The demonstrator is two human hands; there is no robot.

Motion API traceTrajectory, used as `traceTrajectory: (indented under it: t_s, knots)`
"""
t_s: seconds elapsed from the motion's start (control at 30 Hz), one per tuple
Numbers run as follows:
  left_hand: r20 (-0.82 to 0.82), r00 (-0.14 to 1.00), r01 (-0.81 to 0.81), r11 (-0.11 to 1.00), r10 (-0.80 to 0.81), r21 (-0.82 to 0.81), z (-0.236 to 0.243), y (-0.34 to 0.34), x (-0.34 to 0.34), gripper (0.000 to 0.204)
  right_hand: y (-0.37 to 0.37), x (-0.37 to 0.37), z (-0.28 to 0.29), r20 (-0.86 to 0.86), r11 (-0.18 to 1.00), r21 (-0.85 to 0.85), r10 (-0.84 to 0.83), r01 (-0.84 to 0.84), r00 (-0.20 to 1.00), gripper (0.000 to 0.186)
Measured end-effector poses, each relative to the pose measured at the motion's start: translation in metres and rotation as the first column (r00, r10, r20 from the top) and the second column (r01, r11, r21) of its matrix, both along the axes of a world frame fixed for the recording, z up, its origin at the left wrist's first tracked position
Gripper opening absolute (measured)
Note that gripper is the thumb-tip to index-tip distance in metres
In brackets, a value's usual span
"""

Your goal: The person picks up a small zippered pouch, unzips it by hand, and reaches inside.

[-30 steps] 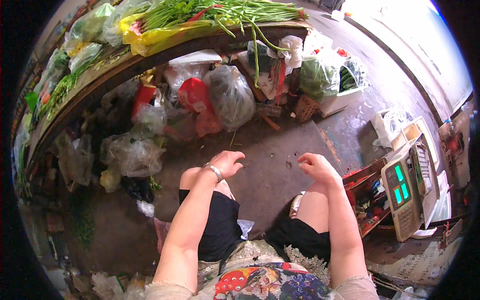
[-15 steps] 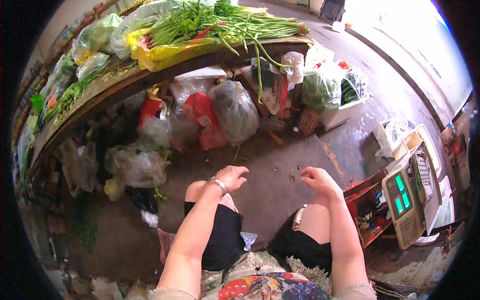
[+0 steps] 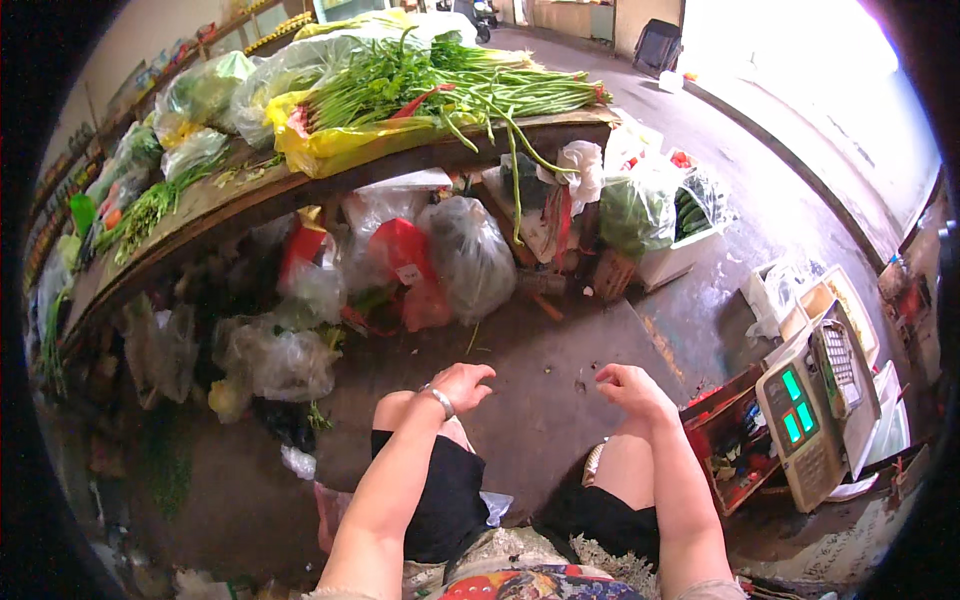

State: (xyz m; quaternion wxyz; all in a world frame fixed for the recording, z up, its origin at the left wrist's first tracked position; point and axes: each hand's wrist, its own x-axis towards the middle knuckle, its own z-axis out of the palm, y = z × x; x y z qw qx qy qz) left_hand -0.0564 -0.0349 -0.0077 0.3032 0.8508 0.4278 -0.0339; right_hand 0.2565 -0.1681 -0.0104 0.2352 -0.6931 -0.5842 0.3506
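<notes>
My left hand (image 3: 462,386), with a silver bracelet (image 3: 440,402) at the wrist, hovers by my left knee. Its fingers are loosely bent and apart, with nothing in them. Across the gap, my right hand (image 3: 633,388) hangs over my right knee, likewise empty, its fingers slightly curled and spread. Neither hand touches an object; both are above the dark floor (image 3: 540,430). Ahead is a wooden table (image 3: 225,200) bearing long green beans (image 3: 540,95) on a yellow plastic bag (image 3: 345,150), with leafy greens and bagged vegetables to the left.
Under the table lie stuffed clear bags (image 3: 470,260) and a red bag (image 3: 410,270). A white box with cucumbers (image 3: 690,215) stands at its right end. To my right are a scale with a lit green display (image 3: 800,410) and a red-edged wooden drawer (image 3: 735,455).
The view has tilted upward, so the table and floor things sit lower in the picture. Both hands keep nearly the same pose over my knees, still empty.
</notes>
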Motion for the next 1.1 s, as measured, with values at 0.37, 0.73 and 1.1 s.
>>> traceTrajectory:
  t_s: [0.37, 0.73, 1.1]
  knots:
    - [0.011, 1.0, -0.017, 1.0, 0.017, -0.019, 0.001, 0.002, 0.0, 0.037, 0.003, -0.003, 0.004, 0.003, 1.0, -0.017, 0.0, 0.0, 1.0, 0.029]
    - [0.014, 0.999, 0.047, 0.999, -0.047, -0.025, -0.002, -0.002, 0.007, 0.041, -0.002, 0.007, -0.01, -0.034, 0.998, -0.042, -0.058, 0.056, 0.998, 0.03]
    - [0.0, 1.0, 0.03, 1.0, -0.03, -0.007, -0.008, 0.003, -0.003, 0.04, 0.008, -0.011, 0.002, -0.071, 0.996, -0.085, -0.046, 0.04, 0.996, 0.03]
